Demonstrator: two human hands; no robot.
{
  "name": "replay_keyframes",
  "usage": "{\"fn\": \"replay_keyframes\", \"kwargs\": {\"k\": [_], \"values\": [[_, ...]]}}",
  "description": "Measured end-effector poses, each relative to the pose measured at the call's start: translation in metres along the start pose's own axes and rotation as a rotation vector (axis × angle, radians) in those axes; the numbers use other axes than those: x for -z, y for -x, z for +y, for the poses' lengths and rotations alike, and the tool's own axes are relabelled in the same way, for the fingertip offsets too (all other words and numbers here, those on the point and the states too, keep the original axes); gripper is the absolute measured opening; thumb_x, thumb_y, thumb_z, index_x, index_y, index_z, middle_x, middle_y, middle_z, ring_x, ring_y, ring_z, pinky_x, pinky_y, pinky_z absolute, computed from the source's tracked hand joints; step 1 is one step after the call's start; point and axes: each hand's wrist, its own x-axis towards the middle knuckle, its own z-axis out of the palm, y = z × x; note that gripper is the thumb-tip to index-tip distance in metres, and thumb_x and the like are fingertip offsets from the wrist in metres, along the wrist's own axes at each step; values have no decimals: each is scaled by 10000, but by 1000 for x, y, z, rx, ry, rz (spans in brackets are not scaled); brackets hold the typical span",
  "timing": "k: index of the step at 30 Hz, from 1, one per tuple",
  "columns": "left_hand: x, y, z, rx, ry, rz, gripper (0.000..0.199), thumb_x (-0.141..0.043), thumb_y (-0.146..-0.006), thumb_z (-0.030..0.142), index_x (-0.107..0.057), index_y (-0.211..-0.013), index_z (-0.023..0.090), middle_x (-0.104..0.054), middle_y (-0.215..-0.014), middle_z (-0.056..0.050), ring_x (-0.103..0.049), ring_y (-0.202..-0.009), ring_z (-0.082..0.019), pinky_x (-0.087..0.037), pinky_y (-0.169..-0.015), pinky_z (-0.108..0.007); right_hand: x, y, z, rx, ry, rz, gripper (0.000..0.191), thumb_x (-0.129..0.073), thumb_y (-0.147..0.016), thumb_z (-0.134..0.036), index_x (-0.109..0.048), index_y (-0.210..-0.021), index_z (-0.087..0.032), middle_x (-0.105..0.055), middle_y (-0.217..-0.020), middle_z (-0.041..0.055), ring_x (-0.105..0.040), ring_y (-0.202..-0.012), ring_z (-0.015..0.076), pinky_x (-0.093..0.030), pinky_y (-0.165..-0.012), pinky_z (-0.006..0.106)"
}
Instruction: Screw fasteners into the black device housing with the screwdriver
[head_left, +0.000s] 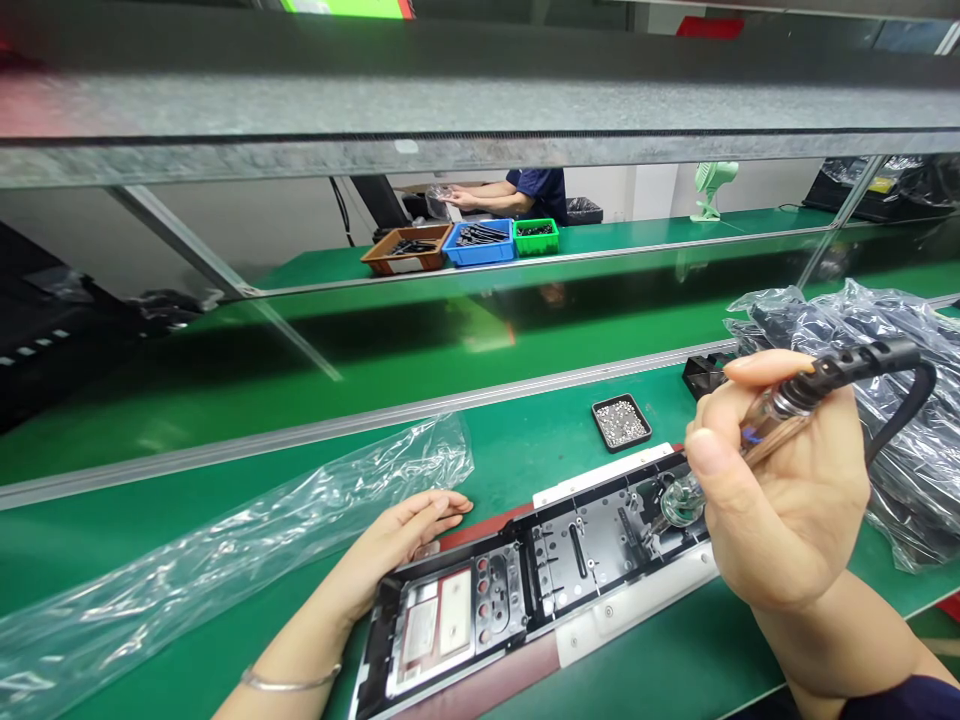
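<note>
In my right hand (780,490) is a soldering iron (780,405) with a clear handle and a black cord, gripped like a pen. Its lower end points down into the right part of a long black plastic housing (581,550); the exact contact of the tip is hard to make out. My left hand (424,525) rests by the housing's far edge, its fingers loosely stretched and pointing right. Under the housing lies a fixture (600,625) with pale plates and a reddish base. Beyond it stands a small black tray (622,422) of tiny metal pieces.
A clear plastic bag (300,540) lies at left on the green table. Plastic-wrapped black parts (885,400) are heaped at right, beside a black part (705,375). A metal shelf beam (450,110) crosses overhead. Behind are bins (480,245), a fan (709,190) and another person's arms (487,195).
</note>
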Motion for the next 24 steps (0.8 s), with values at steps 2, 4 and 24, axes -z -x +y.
{"fn": "replay_keyframes", "kwargs": {"k": [2,4,24], "values": [[0,1,0,4,2,-4,704,-741,-713,822,-746,-1009,183,-761,-1171,-122,-694,-1191,-309,-509,-1129,-508,0,0,0,-5,1,1,259,-547,-969,-4,-506,-1186,-142,-435,-777,-28,-420,-611,107,-373,-496,207],[0,1,1,6,5,-7,707,-740,-716,820,-744,-1020,182,-757,-1182,-126,-687,-1203,-307,-488,-1150,-524,1,0,1,-10,1,3,263,-552,-963,-8,-508,-1183,-146,-436,-774,-30,-417,-602,107,-369,-495,205],[5,-11,-8,2,18,-9,752,-803,-581,857,-773,-935,194,-767,-1154,-144,-683,-1215,-349,-481,-1186,-547,-1,1,-1,-26,15,15,279,-519,-961,-18,-543,-1195,-167,-433,-774,-7,-413,-593,136,-368,-458,254]]}}
